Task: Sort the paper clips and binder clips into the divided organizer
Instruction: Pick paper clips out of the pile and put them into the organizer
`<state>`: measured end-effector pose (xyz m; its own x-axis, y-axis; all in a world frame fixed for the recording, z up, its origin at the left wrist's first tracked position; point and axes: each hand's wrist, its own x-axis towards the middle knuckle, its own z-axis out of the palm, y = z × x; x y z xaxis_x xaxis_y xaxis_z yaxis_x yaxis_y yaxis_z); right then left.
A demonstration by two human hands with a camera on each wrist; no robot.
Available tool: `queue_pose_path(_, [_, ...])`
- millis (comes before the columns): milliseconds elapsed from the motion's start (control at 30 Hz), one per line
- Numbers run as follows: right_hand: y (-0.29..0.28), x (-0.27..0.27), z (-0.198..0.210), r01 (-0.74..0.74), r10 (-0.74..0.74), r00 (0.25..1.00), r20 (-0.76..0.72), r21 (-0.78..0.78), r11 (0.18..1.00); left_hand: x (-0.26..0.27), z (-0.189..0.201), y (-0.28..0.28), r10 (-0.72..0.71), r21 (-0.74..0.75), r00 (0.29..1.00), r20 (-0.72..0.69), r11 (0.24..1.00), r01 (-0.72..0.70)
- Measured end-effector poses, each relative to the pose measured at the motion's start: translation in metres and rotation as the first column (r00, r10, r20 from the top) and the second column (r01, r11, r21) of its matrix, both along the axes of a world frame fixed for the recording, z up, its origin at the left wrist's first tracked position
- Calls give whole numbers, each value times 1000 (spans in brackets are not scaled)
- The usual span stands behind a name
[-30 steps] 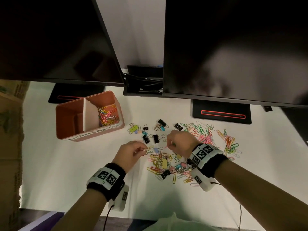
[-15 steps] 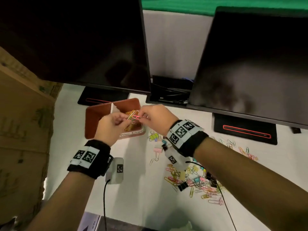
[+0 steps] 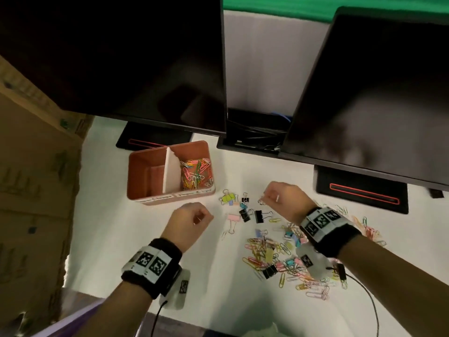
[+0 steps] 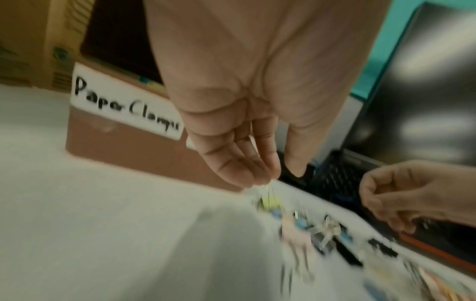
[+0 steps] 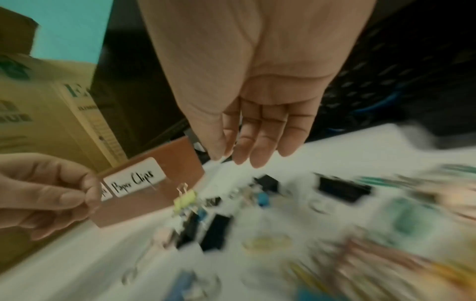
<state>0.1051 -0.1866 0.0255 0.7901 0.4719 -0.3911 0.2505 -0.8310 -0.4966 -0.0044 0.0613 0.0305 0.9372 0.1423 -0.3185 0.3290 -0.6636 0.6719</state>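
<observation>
1. Read "Paper Clamps", handwritten on a white label [image 4: 126, 106] on the organizer [image 4: 144, 154] front.
2. Read "Paper Clips" on a second white label [image 5: 134, 179] beside it.
3. Found cardboard box [image 5: 51, 114] print too blurred to read.

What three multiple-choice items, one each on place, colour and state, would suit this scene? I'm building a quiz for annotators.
1. Where do the sorted paper clips lie in the organizer?
A. right compartment
B. left compartment
C. both compartments

2. What colour is the binder clip nearest the organizer?
A. red
B. yellow-green
C. white

3. What is in the left compartment?
A. binder clips
B. paper clips
C. nothing that shows

Answers:
1. A: the coloured clips fill only the section right of the white divider.
2. B: a yellow-green clip lies just off the organizer's right corner.
3. C: only its bare brown floor and walls show in the head view.
</observation>
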Motion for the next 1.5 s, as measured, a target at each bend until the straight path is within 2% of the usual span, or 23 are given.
queue_pose_path(133, [-38,-18,-15,-22,10,996,-91,-124,992,-13,-39,-23,-28,66,984,-177,997,40])
queue_pose_path(267, [-44,-25,-25,-38,28,996,-81,-129,991,-14,-56,-38,7,101,976,-218,995,16])
queue_pose_path(500, [-33,-31,-37,-140,133,989,-61,-125,982,-11,-64,-53,3,122,987,-160,992,16])
queue_pose_path(667, [-37,-33,-40,-136,130,990,-56,-114,984,-12,-68,-55,-22,115,988,-153,993,40])
queue_pose_path(767, [-42,-35,-39,-132,123,989,-85,-112,985,-14,-63,-58,-134,5,980,-147,991,136])
queue_pose_path(867, [-44,-35,-39,-143,133,987,-87,-123,982,-16,-57,-71,-321,-86,944,-72,945,314])
queue_pose_path(967, [-46,-37,-36,-193,183,980,-83,-133,972,-20,-58,-90,-459,-10,888,-15,889,459])
queue_pose_path(1033, [-47,-39,-35,-244,234,969,-83,-156,957,-23,-62,-96,-500,57,866,-14,864,500])
queue_pose_path(1300, [-44,-35,-35,-239,219,968,-121,-196,951,-25,-76,-83,-513,36,858,32,858,512])
queue_pose_path(1400, [-40,-33,-33,-249,221,964,-147,-215,944,-27,-79,-82,-470,6,880,72,882,471])
queue_pose_path(1500, [-39,-32,-31,-260,225,959,-171,-225,939,-23,-81,-83,-420,2,907,45,908,420])
